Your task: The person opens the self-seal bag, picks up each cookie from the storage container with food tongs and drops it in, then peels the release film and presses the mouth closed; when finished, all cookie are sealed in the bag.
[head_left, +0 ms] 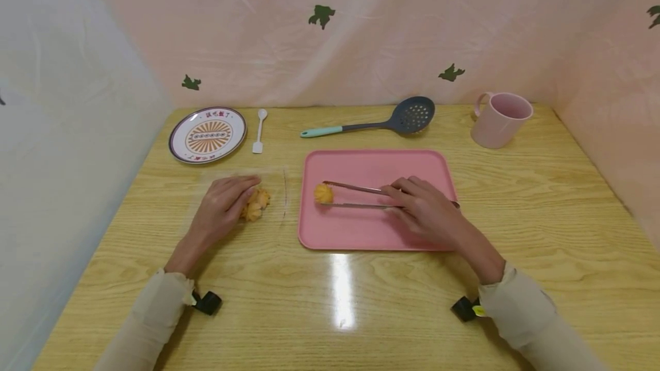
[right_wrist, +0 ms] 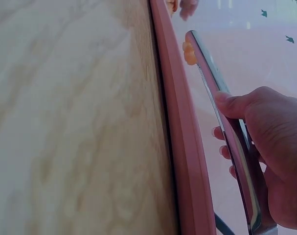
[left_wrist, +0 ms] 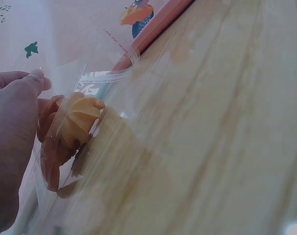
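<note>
My left hand (head_left: pixel 219 205) pinches the clear plastic bag (left_wrist: pixel 109 76) by its film, with thumb and fingers together. Several ridged golden cookies (head_left: pixel 256 205) lie in the bag beside those fingers; a cookie (left_wrist: pixel 79 120) shows through the film in the left wrist view. In my right hand (head_left: pixel 425 208) are metal tongs (head_left: pixel 356 206), gripped between thumb and fingers over the pink tray (head_left: pixel 371 236). One cookie (head_left: pixel 323 193) sits between the tong tips at the tray's left side. From the right wrist, the hand (right_wrist: pixel 280 142) wraps the tongs (right_wrist: pixel 217 78), whose tips are at a cookie (right_wrist: pixel 189 54).
Behind the bag are a patterned plate (head_left: pixel 208 135) and a small white spoon (head_left: pixel 259 133). A slotted ladle (head_left: pixel 368 126) lies behind the tray, and a pink mug (head_left: pixel 497 125) stands at the back right. Bare wooden table (head_left: pixel 289 314) shows in front.
</note>
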`<state>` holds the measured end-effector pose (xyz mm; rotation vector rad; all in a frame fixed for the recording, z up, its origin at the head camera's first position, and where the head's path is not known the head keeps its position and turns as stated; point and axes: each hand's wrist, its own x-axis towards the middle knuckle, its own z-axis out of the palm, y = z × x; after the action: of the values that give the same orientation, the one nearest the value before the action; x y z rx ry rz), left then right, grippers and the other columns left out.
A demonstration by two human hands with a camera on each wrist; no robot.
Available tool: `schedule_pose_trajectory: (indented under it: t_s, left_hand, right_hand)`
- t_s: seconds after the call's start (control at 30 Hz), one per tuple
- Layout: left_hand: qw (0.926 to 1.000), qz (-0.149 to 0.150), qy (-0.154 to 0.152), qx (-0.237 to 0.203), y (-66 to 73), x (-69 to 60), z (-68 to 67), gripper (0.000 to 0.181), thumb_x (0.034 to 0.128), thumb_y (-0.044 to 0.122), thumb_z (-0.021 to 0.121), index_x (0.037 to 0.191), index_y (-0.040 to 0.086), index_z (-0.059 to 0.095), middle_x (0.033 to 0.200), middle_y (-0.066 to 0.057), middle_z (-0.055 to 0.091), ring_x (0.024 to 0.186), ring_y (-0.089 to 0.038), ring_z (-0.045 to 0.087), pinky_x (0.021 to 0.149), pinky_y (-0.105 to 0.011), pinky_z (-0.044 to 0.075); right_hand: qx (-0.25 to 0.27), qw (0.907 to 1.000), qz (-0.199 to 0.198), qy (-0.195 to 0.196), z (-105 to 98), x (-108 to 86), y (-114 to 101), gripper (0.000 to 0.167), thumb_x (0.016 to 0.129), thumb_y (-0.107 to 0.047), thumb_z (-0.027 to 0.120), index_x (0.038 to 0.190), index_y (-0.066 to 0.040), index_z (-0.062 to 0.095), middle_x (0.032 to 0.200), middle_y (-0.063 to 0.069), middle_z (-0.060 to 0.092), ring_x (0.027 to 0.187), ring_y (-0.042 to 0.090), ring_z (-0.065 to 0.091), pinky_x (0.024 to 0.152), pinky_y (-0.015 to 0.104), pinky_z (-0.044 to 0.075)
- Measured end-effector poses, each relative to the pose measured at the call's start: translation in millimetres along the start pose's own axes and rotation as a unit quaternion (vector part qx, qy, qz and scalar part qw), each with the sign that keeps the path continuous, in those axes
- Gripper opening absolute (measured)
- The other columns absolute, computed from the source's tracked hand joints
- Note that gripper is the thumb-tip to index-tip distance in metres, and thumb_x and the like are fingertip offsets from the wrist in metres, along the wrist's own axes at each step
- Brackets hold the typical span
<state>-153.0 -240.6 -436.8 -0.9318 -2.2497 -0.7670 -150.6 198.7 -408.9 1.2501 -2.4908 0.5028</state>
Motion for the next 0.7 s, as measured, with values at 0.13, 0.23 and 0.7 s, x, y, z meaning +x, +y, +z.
schedule_pose_trajectory:
  t_s: [0.13, 0.23, 0.7]
  left_hand:
    - [1.0, 0.002, 0.0, 0.001, 0.2, 0.1, 0.1, 0.029, 0.0968, -0.004, 0.067, 0.125, -0.004, 0.072, 0.124, -0.018, 0.071, 0.112, -0.04, 0.067, 0.097, -0.058, 0.047]
    - [1.0, 0.002, 0.0, 0.003, 0.1, -0.3, 0.1, 0.028, 0.097, -0.003, 0.067, 0.125, -0.004, 0.072, 0.124, -0.019, 0.071, 0.112, -0.041, 0.067, 0.097, -0.058, 0.047]
    - [1.0, -0.005, -0.004, 0.001, 0.9, 0.0, 0.8, 0.034, 0.0918, -0.009, 0.069, 0.125, -0.004, 0.072, 0.125, -0.018, 0.071, 0.113, -0.04, 0.067, 0.098, -0.058, 0.046]
  right_hand:
    - [0.004, 1.0, -0.007, 0.004, 3.7, 7.4, -1.3, 0.035, 0.094, -0.007, 0.076, 0.127, 0.0, 0.069, 0.11, 0.014, 0.066, 0.094, 0.032, 0.058, 0.084, 0.048, 0.052]
    - [0.007, 0.9998, -0.017, 0.01, 7.4, 13.7, -2.0, 0.037, 0.092, -0.007, 0.077, 0.127, 0.0, 0.068, 0.108, 0.014, 0.065, 0.092, 0.031, 0.058, 0.081, 0.047, 0.051]
    - [0.016, 0.9994, -0.029, -0.002, 23.1, 41.4, -8.6, 0.036, 0.096, -0.012, 0.075, 0.129, -0.002, 0.067, 0.109, 0.012, 0.064, 0.092, 0.03, 0.056, 0.081, 0.046, 0.051]
